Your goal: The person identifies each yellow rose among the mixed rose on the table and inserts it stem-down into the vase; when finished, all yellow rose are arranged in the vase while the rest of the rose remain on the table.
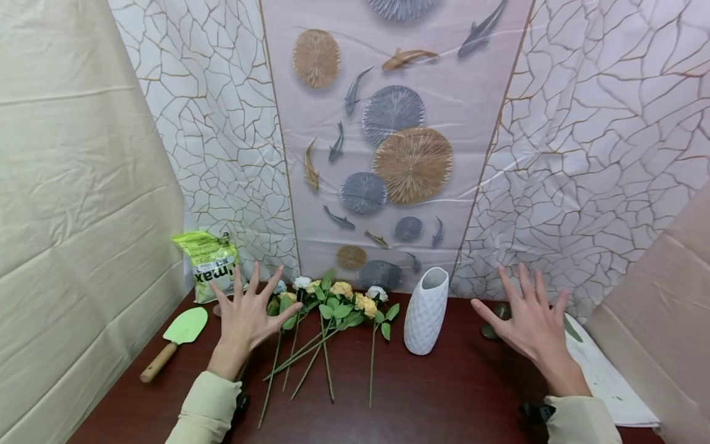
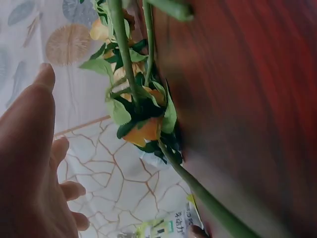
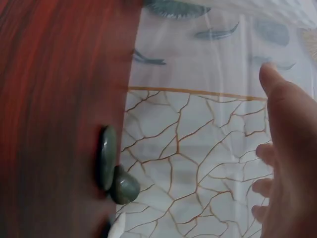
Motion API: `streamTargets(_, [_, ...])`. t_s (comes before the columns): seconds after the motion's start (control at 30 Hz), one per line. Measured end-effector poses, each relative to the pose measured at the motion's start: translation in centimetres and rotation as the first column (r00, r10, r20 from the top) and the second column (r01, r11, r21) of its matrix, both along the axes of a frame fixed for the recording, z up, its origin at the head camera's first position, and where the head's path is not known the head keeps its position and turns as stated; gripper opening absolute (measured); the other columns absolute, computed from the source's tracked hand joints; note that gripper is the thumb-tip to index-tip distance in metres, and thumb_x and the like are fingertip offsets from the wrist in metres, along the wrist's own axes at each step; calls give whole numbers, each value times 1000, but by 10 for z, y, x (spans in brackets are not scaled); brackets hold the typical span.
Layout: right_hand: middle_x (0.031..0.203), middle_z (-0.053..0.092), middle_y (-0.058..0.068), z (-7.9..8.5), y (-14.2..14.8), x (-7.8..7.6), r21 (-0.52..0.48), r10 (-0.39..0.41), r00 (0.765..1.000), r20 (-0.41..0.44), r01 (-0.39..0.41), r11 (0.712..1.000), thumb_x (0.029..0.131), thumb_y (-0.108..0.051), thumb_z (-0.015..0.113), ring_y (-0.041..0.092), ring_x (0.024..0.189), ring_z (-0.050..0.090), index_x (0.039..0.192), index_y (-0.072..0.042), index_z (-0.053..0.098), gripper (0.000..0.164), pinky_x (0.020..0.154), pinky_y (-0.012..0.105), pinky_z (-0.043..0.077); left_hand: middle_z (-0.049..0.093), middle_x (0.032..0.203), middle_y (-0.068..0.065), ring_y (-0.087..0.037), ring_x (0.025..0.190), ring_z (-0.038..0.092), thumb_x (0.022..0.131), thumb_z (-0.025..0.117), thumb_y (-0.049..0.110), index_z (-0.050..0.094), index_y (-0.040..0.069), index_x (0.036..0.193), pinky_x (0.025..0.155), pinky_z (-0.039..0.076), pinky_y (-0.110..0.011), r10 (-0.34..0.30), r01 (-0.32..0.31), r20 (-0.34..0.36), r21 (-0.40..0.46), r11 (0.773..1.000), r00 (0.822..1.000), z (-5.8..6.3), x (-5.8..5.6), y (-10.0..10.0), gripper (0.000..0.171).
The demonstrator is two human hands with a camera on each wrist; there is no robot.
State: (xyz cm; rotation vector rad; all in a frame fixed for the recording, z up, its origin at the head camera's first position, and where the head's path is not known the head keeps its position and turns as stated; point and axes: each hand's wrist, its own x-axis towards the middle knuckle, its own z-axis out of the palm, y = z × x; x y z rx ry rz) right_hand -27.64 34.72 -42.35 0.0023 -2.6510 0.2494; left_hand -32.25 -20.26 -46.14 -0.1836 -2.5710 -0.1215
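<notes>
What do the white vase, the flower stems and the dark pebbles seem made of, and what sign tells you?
White vase: probably ceramic, satin-looking, given its stiff form and diamond relief; plastic is possible.
Flower stems: perhaps moulded plastic, smooth and evenly green, though real stalks can't be ruled out.
Dark pebbles: likely polished stone, since their rounded surfaces catch highlights.

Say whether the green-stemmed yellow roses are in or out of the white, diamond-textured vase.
Out: the yellow roses lie on the dark-red wooden table, left of the vase.
</notes>
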Motion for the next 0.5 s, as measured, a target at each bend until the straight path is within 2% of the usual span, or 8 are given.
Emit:
streamTargets(0.07, [170,6,12,5,-6,2,-37,55,997,-46,-57,998,88,-74,55,38,157,-5,162,-33,14,94,111,75,-19,19,169,-8,-46,155,2,78,43,92,19,50,157,108,-17,-81,-9,9,2,-12,1000,1000,1,1,6,92])
streamTargets(0.13, [170,15,11,9,-15,5,-98,131,986,-99,-141,985,92,-65,59,36,157,6,161,-32,21,86,118,72,-7,20,168,-7,-44,155,7,80,43,90,17,50,157,110,-14,-80,-31,31,10,-24,999,999,3,1,16,90])
streamTargets(0.23, [165,31,10,12,-34,9,-214,243,957,-158,-274,938,96,-49,64,36,152,28,159,-31,29,75,120,65,19,24,167,-8,-40,155,15,87,45,83,18,49,157,115,-10,-76,-105,105,21,-9,994,994,5,4,35,83])
streamTargets(0.33, [156,45,8,8,-55,10,-341,318,932,-174,-360,868,95,-41,68,34,141,46,157,-29,33,72,111,57,36,38,160,-12,-39,150,32,91,55,71,34,41,155,120,9,-72,-221,220,1,35,975,975,4,8,56,73])
streamTargets(0.37, [153,49,7,7,-61,10,-374,334,927,-169,-374,849,95,-41,69,32,138,49,157,-28,34,73,109,54,39,46,156,-13,-38,145,40,92,59,65,42,37,152,119,19,-69,-262,262,-11,53,964,965,3,10,62,69])
streamTargets(0.43, [147,55,6,3,-73,10,-431,359,921,-149,-387,815,92,-43,72,29,132,55,156,-25,35,75,107,51,43,58,143,-13,-37,133,54,92,67,55,58,27,142,111,40,-61,-331,332,-18,86,939,943,2,13,74,59])
streamTargets(0.5, [142,58,5,-1,-83,9,-468,362,924,-123,-376,800,90,-47,73,26,128,58,155,-25,36,78,104,50,47,66,129,-11,-33,119,62,91,73,47,69,20,129,98,52,-53,-388,385,7,122,915,922,2,15,85,47])
